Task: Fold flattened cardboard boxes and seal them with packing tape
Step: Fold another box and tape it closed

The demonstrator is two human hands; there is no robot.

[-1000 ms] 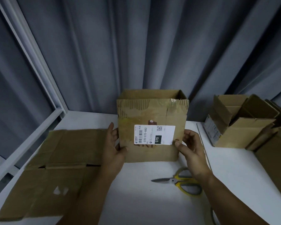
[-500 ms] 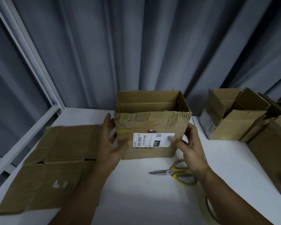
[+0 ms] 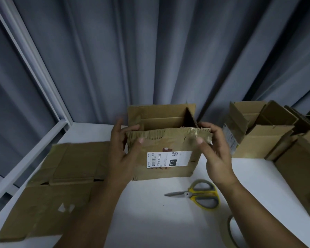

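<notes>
Fingers [image 3: 204, 125] of left hand [image 3: 122, 151] and right hand [image 3: 217, 158] pinched on box flap [image 3: 165, 136]; tape [image 3: 229, 228] cropped

box [image 3: 168, 140]: matt torn cardboard, glossy tape | scissors [image 3: 195, 194]: metal blades, plastic handles | curtain [image 3: 168, 51]: cloth

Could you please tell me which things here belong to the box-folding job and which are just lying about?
In use: labelled box, gripped by left hand and right hand; flattened cardboard; tape roll; scissors.
Lying about: opened boxes at right; curtain behind.
</notes>
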